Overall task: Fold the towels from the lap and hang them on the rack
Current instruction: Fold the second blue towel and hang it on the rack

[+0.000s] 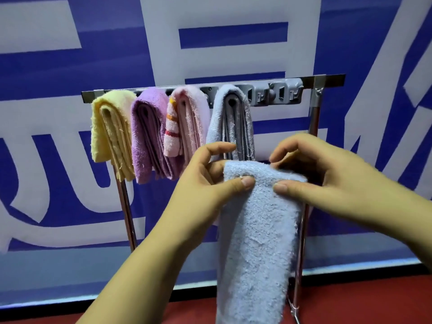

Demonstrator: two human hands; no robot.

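While both hands pinch its folded top edge, a light blue terry towel (pixel 257 230) hangs lengthwise in front of the metal towel rack (pixel 327 79): left hand (pixel 205 181) gripping the left corner, right hand (pixel 327 174) gripping the right. Draped folded over the rack's top rail, left to right: yellow towel (pixel 109 132), purple towel (pixel 147 134), pink towel (pixel 189 122), grey-blue towel (pixel 233 122). Behind the rack: blue-and-white banner (pixel 70 66).

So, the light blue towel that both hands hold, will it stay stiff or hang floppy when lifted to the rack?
Probably floppy: the light blue towel droops straight down below the left hand and right hand. Its fluffy pile likely gives good grip. It seems light, since thumbs and fingers alone pinch it.
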